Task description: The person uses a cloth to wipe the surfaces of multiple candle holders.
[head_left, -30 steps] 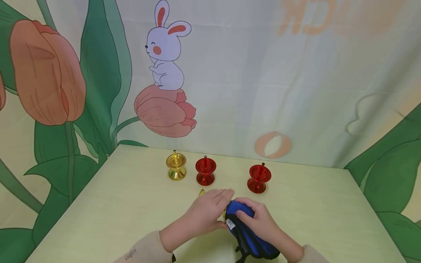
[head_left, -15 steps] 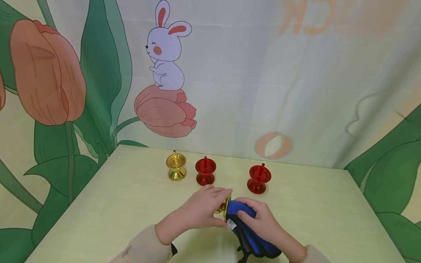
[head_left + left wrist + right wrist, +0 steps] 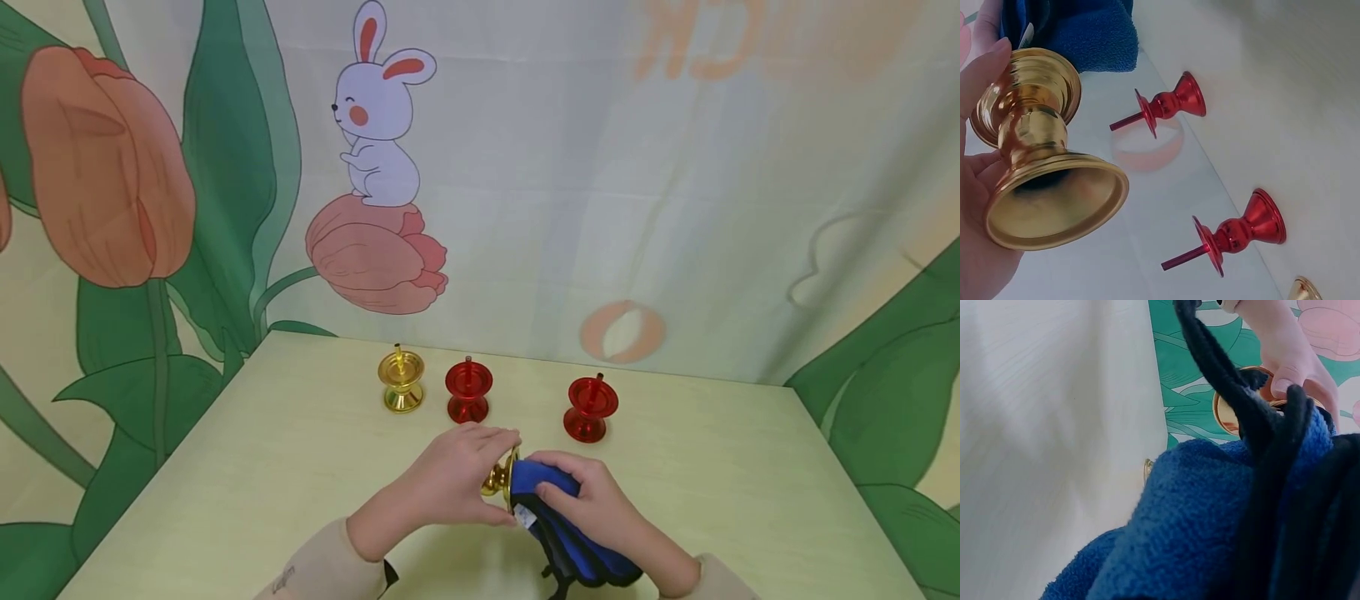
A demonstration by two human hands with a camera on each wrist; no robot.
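Over the front middle of the table, my left hand [image 3: 450, 471] holds a shiny gold candle holder [image 3: 497, 479] tipped on its side. Its thumb and fingers span the dish rim, and the hollow foot [image 3: 1054, 206] faces the left wrist camera. A blue terry cloth [image 3: 542, 477] with black edging and a white label is bunched in my right hand [image 3: 588, 500]. The cloth is against the face of the dish, which hides the holder's spike. Folds of the cloth fill much of the right wrist view, with black straps hanging from it.
Behind the hands, a gold candle holder [image 3: 402, 392] and two red ones, the left [image 3: 468, 400] and the right [image 3: 587, 421], stand upright in a row. A printed curtain [image 3: 517, 208] with a rabbit and tulips hangs behind the pale table [image 3: 300, 467].
The left hand has shifted slightly left and turned the gold holder, so its foot now points left and more of the stem shows. The right hand and cloth stay nearly in place.
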